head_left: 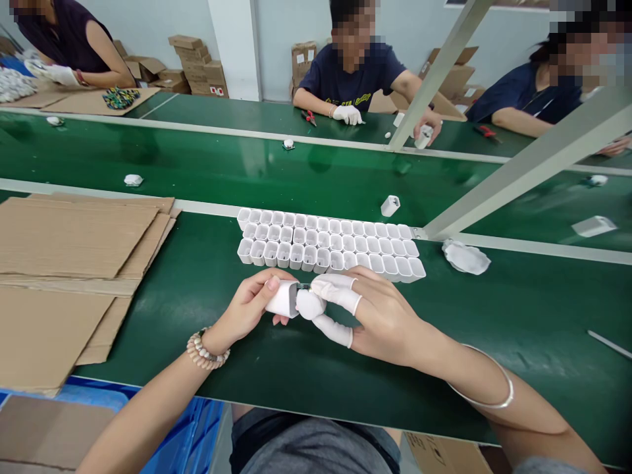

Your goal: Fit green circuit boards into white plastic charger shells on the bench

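The left hand (pixel 249 299) is closed around a white case (pixel 281 299), its mouth facing right; the sides look smooth, so a slack grip could let it turn. At the mouth is a round part (pixel 311 305), with a sliver of what may be circuit board showing at its far side; if forced askew, that sliver might catch the rim and bend. The right hand (pixel 390 316) pinches the part between thumb and fingers in white finger cots (pixel 337 331); should these slip, the part could drop. A careless knuckle could tip the rows of cups (pixel 309 255) just beyond.

Flat cardboard (pixel 59 237) lies at left on the green bench (pixel 197 276), with a blue crate (pixel 197 421) below. A belt (pixel 207 171) crosses beyond, bearing scattered white pieces (pixel 390 206). On its far side, three people (pixel 355 85) sit at left, middle and right, boxes (pixel 197 66) behind. At right stand a slanting post (pixel 523 168), a crumpled bag (pixel 467 258) and, nearer, a thin rod (pixel 609 344).
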Demonstrator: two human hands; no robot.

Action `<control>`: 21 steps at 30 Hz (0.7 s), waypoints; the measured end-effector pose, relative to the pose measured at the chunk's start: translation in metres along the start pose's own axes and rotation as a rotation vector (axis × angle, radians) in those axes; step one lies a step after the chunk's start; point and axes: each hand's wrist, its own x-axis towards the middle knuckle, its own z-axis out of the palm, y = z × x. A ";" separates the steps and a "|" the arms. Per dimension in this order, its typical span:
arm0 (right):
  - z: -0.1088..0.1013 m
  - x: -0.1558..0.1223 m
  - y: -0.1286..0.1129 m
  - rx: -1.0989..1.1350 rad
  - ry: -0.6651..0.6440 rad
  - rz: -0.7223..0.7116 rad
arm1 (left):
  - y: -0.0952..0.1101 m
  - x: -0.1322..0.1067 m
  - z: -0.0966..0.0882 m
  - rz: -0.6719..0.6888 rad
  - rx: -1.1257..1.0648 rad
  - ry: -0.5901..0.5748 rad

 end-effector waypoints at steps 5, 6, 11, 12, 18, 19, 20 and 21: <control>0.002 -0.002 0.002 -0.001 -0.059 0.037 | -0.002 0.001 -0.002 -0.027 0.049 -0.008; 0.003 -0.003 0.002 -0.006 -0.062 0.044 | -0.002 0.001 -0.002 -0.029 0.059 -0.006; 0.003 -0.003 0.003 -0.040 -0.046 0.008 | -0.005 0.002 -0.001 -0.039 0.082 -0.004; 0.003 -0.003 0.002 -0.054 -0.039 -0.006 | -0.005 0.002 -0.001 -0.042 0.086 -0.001; 0.004 -0.002 0.003 -0.092 -0.041 -0.007 | -0.006 0.002 -0.002 -0.056 0.115 0.005; 0.004 -0.002 0.004 -0.087 -0.049 -0.002 | -0.006 0.002 -0.002 -0.056 0.116 0.004; 0.004 -0.002 0.004 -0.082 -0.054 -0.001 | -0.006 0.002 -0.002 -0.054 0.115 0.004; 0.004 -0.003 0.004 -0.081 -0.055 -0.005 | -0.007 0.002 -0.002 -0.050 0.113 0.006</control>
